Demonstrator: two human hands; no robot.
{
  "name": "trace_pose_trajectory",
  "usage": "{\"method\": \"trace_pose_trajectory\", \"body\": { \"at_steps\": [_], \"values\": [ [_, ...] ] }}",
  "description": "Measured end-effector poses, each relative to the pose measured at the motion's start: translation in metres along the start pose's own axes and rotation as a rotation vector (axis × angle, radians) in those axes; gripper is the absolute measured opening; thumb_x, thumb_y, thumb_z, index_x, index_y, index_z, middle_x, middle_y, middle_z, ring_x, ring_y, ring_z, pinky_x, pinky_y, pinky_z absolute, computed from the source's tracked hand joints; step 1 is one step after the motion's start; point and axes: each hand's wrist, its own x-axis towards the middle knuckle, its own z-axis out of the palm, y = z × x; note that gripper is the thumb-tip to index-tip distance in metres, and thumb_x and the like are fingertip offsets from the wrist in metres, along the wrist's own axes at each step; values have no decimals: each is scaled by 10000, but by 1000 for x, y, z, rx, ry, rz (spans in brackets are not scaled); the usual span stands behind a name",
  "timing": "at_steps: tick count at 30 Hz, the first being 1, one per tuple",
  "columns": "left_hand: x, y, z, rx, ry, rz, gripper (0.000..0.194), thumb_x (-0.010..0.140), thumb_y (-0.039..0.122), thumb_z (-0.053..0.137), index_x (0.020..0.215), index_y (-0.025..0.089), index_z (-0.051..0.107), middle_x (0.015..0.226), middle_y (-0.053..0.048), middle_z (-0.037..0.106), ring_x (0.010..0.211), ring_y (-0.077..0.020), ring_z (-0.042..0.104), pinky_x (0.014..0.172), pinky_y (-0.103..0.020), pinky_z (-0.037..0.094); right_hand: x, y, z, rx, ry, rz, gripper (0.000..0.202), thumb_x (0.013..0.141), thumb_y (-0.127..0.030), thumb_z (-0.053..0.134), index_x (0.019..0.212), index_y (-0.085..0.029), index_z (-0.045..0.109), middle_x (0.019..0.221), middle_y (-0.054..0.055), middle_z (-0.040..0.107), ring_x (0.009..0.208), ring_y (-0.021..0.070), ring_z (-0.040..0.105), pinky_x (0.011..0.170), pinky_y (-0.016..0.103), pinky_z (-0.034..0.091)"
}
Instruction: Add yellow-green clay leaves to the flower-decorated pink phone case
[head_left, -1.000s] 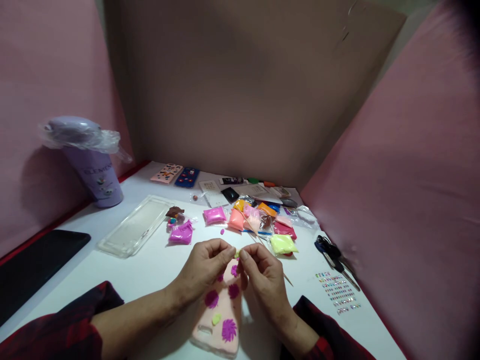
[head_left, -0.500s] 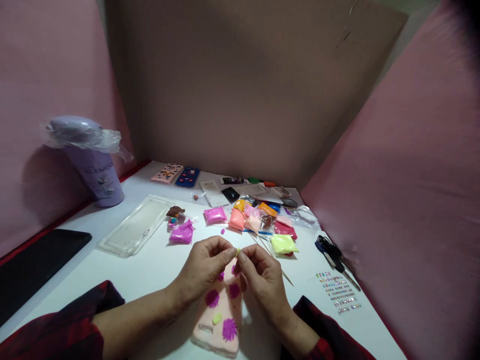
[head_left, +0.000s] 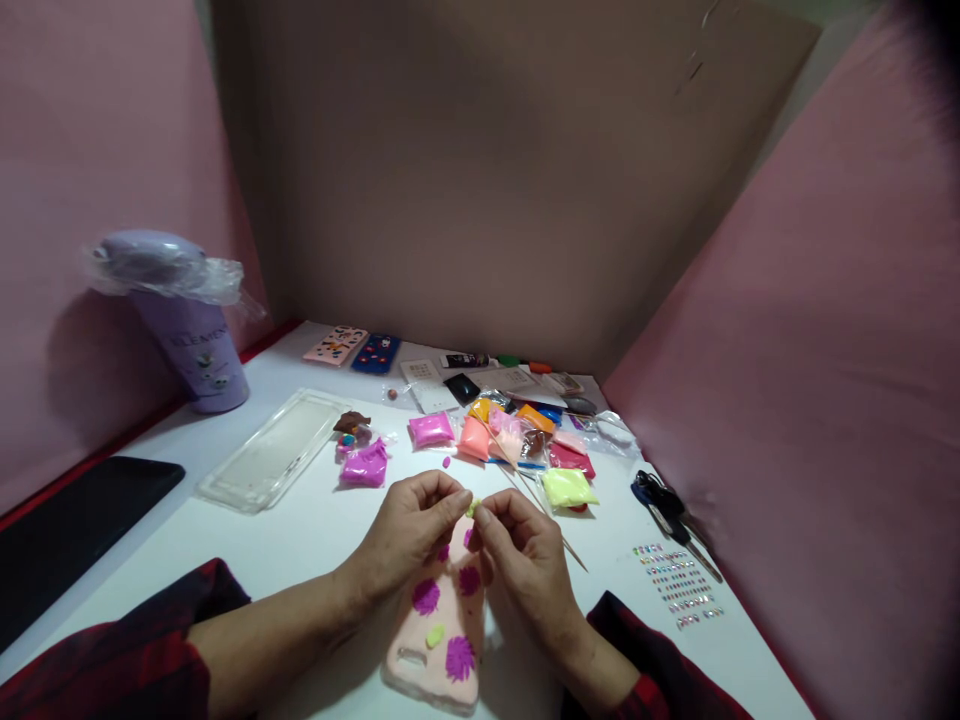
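Note:
Between the fingertips of my left hand (head_left: 412, 525) and my right hand (head_left: 525, 550) is a small piece of yellow clay (head_left: 472, 508). Thumb and forefinger of each hand pinch it from either side. Below my hands lies a phone case (head_left: 442, 675) covered in pale peach clay, its camera cutout toward me. Purple fringed clay flowers (head_left: 460, 659) and one yellow clay blob (head_left: 435, 635) sit on its surface. My hands hide part of the far end of the case. Beyond them lies a tiny purple clay bit (head_left: 446, 462).
Several colored clay packets, such as a yellow packet (head_left: 568, 489) and a purple packet (head_left: 364, 465), lie ahead beside a wooden skewer (head_left: 559, 527). Left are a clear case (head_left: 274, 450), a black phone-like slab (head_left: 82, 540) and a purple tumbler (head_left: 195, 350). Scissors (head_left: 675, 520) and rhinestone stickers (head_left: 681, 585) lie right.
The fingertips have parted slightly, and more of the yellow clay shows between them. Both hands stay in nearly the same place above the case.

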Motion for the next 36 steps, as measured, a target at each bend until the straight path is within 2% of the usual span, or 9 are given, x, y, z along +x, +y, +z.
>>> {"method": "trace_pose_trajectory", "body": {
  "at_steps": [13, 19, 24, 31, 36],
  "values": [
    [0, 2, -1, 46, -4, 21, 276, 745, 386, 666, 690, 143, 546, 484, 69, 436, 412, -30, 318, 392, -161, 224, 1, -2, 0, -37, 13, -1, 219, 873, -336, 538, 735, -166, 546, 629, -4, 581, 556, 117, 542, 531, 227, 427],
    [1, 2, 0, 60, -2, 10, 262, 694, 359, 707, 674, 147, 554, 472, 72, 446, 386, -30, 302, 366, -163, 212, 2, -5, 0, -50, 13, -6, 237, 867, -353, 545, 724, -164, 545, 615, -10, 570, 530, 113, 533, 511, 227, 416],
    [1, 0, -2, 59, 7, 23, 226, 734, 342, 673, 701, 149, 561, 512, 61, 469, 422, -36, 348, 387, -155, 229, 1, -2, -1, -42, 34, -27, 227, 881, -355, 526, 748, -171, 541, 630, -17, 559, 534, 106, 512, 520, 225, 413],
    [1, 2, -1, 31, -13, 20, 258, 702, 356, 702, 674, 149, 551, 486, 63, 458, 406, -35, 321, 372, -157, 220, 2, 3, 0, -27, 32, -35, 208, 874, -338, 539, 752, -170, 542, 625, -15, 561, 537, 107, 511, 509, 223, 411],
    [0, 3, 1, -2, 1, 1, 253, 675, 356, 726, 716, 140, 601, 536, 35, 526, 405, -38, 345, 375, -167, 218, 1, 3, 0, -35, 27, -36, 204, 876, -333, 536, 753, -172, 548, 618, -21, 550, 524, 102, 502, 499, 223, 407]
  ]
}}
